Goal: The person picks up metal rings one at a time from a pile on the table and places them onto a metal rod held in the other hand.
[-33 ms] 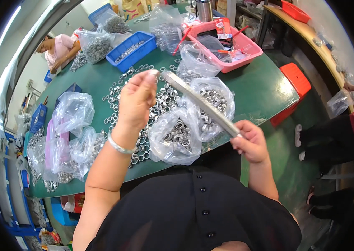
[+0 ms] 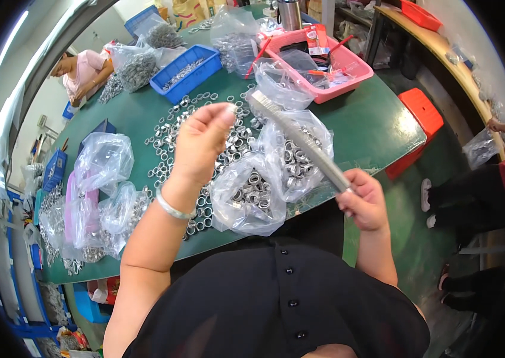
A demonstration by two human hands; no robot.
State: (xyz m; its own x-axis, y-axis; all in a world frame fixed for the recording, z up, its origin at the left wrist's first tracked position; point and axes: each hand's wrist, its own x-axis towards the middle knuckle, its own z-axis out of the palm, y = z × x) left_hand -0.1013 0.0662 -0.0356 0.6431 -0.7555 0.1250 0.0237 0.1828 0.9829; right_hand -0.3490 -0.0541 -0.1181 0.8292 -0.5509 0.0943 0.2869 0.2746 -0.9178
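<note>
My right hand (image 2: 364, 200) is closed around the lower end of a long grey ridged metal rod (image 2: 306, 143). The rod slants up and left over the bags, its far end near my left hand but apart from it. My left hand (image 2: 208, 134) is raised over the table with thumb and forefinger pinched together; something small and pale at the fingertips is too blurred to name. Below it, many loose metal rings (image 2: 203, 212) are spread on the green table. Two open clear plastic bags of rings, a near bag (image 2: 220, 206) and a farther bag (image 2: 324, 134), lie beneath the rod.
A blue bin (image 2: 172, 89) of small metal parts and a pink basket (image 2: 360, 74) stand farther back on the table (image 2: 392, 128). Filled plastic bags (image 2: 106, 158) crowd the left side. An orange-red stool (image 2: 422, 113) is at the right. A co-worker (image 2: 88, 71) sits at the far left; another person stands right.
My right hand has shifted slightly right and down with the rod, whose far end is now farther from my left hand. My left hand has moved a little to the right, still pinched.
</note>
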